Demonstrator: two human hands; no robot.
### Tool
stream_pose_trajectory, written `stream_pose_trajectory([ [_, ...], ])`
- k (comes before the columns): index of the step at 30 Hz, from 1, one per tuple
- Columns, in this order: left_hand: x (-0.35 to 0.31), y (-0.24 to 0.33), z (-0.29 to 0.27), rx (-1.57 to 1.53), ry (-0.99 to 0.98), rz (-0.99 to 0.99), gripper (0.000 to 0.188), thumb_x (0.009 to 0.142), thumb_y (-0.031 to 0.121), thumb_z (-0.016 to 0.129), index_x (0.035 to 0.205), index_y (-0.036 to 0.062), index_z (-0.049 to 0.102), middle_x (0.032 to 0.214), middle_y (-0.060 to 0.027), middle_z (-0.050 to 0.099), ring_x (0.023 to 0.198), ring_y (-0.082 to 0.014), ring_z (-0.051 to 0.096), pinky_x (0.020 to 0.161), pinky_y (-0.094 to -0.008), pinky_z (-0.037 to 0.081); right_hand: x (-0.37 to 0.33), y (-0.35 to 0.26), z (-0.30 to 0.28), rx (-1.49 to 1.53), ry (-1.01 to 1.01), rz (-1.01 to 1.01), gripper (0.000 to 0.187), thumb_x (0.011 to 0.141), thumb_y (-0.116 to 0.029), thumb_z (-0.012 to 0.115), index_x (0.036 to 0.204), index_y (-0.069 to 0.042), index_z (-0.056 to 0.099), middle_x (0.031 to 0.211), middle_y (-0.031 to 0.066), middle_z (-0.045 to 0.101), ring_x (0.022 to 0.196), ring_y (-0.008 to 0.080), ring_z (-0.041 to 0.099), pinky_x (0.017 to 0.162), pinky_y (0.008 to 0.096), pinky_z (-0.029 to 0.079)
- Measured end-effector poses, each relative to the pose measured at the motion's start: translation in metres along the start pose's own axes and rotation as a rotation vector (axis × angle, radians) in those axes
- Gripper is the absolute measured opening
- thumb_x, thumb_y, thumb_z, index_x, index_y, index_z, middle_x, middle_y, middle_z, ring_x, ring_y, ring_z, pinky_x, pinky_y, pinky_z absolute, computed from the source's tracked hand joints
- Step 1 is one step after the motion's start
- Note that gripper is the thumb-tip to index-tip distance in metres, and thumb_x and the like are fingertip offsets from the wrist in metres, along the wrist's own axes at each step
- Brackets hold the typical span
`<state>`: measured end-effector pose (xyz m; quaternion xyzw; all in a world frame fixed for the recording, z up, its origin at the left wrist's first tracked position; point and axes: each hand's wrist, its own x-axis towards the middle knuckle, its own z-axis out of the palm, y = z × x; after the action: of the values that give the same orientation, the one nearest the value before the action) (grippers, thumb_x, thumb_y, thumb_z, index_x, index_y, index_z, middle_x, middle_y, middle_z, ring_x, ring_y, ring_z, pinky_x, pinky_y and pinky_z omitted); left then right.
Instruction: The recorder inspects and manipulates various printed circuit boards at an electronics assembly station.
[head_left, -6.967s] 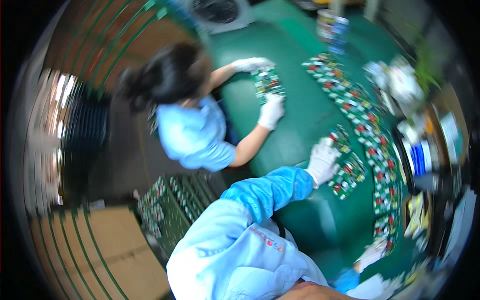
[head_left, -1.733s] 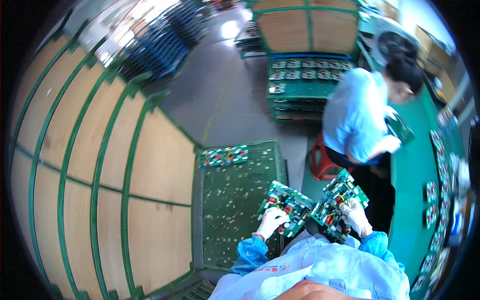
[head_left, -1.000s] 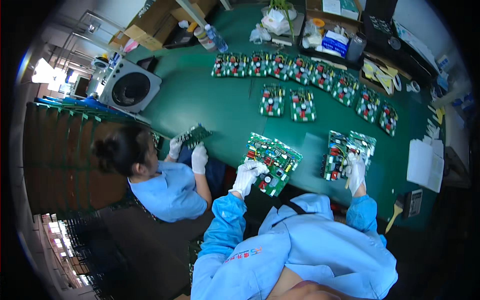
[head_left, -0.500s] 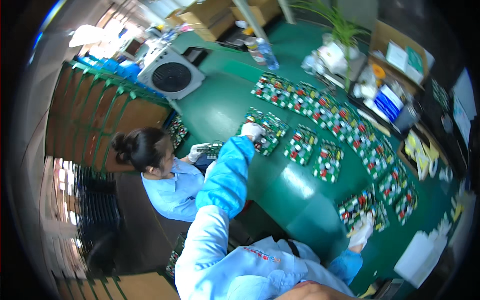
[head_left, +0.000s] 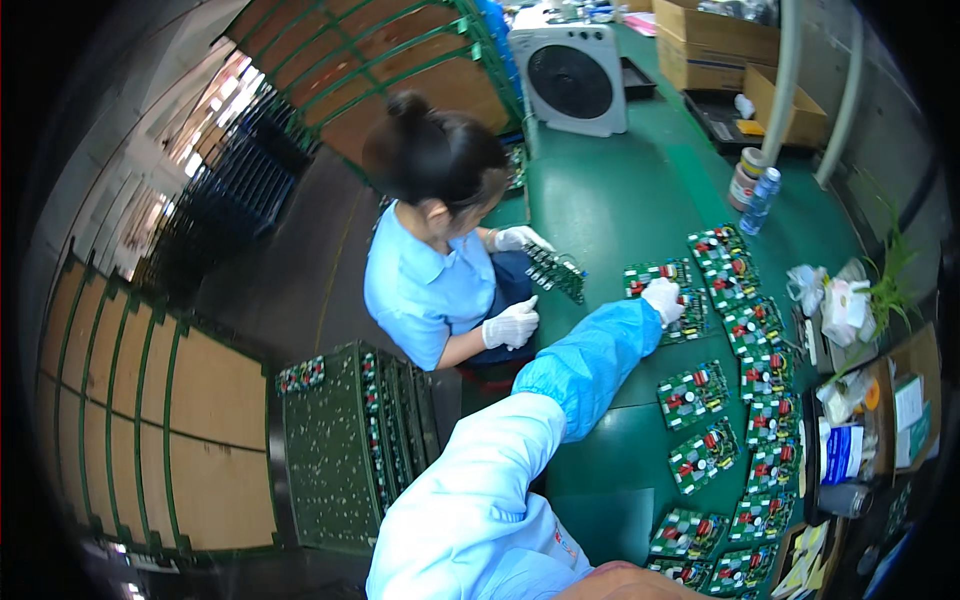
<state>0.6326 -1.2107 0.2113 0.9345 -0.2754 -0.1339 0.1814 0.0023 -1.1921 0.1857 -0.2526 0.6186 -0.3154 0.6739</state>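
My left hand, in a white glove below a blue sleeve cover, reaches far across the green table. Its fingers curl down onto a green circuit board with red and white parts. Directly behind it lies another circuit board, close to the fingertips. The hand hides part of both boards. Nearer to me are two separate boards, one beyond the other. My right hand is out of the picture.
A co-worker in a light blue shirt sits at left, holding a circuit board in a gloved hand. A row of boards runs along the right. A fan, bottle and stacked dark green trays stand around.
The view has swung left, bringing the stacked trays in and taking my right hand out. My left hand stays at the boards. The co-worker's board is now tilted.
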Motion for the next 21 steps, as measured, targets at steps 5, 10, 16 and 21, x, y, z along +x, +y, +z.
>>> stream_pose_trajectory([
  [5, -0.076, -0.005, 0.014, -0.150, 0.508, 0.232, 0.047, 0.078, 0.023, 0.067, 0.115, -0.0024, 0.056, 0.129, -0.0248, 0.044, 0.117, -0.0412, 0.046, 0.099, -0.0469, 0.042, -0.002, -0.003, -0.031, -0.069, -0.509, -0.059, 0.031, 0.097, -0.038, 0.044, 0.115, -0.014, 0.052, 0.113, 0.0076, 0.056, 0.091, 0.0256, 0.055, 0.067, 0.0461, 0.048],
  [10, -0.225, -0.059, 0.017, -0.288, 0.306, 0.638, 0.033, 0.080, 0.020, 0.063, 0.107, 0.0005, 0.061, 0.127, -0.0217, 0.047, 0.118, -0.0385, 0.047, 0.098, -0.0460, 0.044, -0.019, -0.005, 0.045, -1.045, -0.558, -0.034, 0.052, 0.098, -0.037, 0.047, 0.138, -0.003, 0.044, 0.128, 0.0144, 0.053, 0.110, 0.0303, 0.052, 0.094, 0.0503, 0.040],
  [16, -0.432, -0.205, 0.007, -0.306, 0.033, 0.418, 0.022, 0.083, 0.017, 0.059, 0.099, 0.0045, 0.068, 0.128, -0.0177, 0.052, 0.123, -0.0345, 0.047, 0.097, -0.0454, 0.046, -0.148, 0.100, 0.209, -1.158, -0.798, -0.738, 0.029, 0.090, -0.003, 0.055, 0.118, 0.004, 0.059, 0.075, 0.0156, 0.067, 0.066, 0.0212, 0.067, 0.065, 0.0315, 0.052],
  [21, -0.551, -0.340, -0.013, -0.215, 0.185, 0.024, 0.021, 0.085, 0.021, 0.055, 0.093, 0.0059, 0.067, 0.120, -0.0191, 0.059, 0.113, -0.0356, 0.054, 0.095, -0.0447, 0.046, -0.286, 0.150, 0.298, -1.476, -1.122, -0.983, 0.030, 0.089, -0.008, 0.060, 0.119, -0.002, 0.060, 0.079, 0.0170, 0.068, 0.068, 0.0261, 0.068, 0.065, 0.0365, 0.053],
])
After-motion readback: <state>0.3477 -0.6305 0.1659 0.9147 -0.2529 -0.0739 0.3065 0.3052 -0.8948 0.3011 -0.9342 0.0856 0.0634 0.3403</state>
